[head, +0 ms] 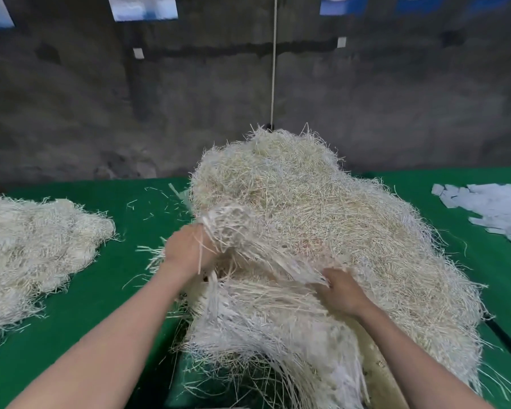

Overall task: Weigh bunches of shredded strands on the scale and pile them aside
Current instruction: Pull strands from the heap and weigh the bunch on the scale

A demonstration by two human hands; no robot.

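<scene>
1. A grey wall (101,98) fills the upper half. Blue-and-white sheets (142,7) hang along its top, all cut off by the frame edge and too blurred to read, so I cannot count them for sure.
2. One green-covered bench (106,290) runs across the view. Its near edge and both ends are out of frame.
3. Two masses of shredded strands lie on the bench. The big heap (307,202) stands in the middle and hides whatever is beneath it.
4. The lower pile (36,240) lies well apart at the left, cut off by the left edge.
5. One spread of white paper slips (496,211) lies at the far right, partly out of frame and too jumbled to count.
6. One bunch (263,261) is stretched across the heap's near slope between the two hands.
7. The left hand (189,249) has its fingers curled round the bunch's upper end. The fingertips are buried in the strands.
8. The right hand (341,293) grips the lower end, where the strands gather at its curled fingers (328,277), which are half sunk out of sight.
9. One pale cord (274,69) hangs straight down the wall, and its lower end vanishes behind the heap.
10. Two small white tags (138,53) are stuck on the wall. Loose strands (157,202) are scattered left of the heap.
</scene>
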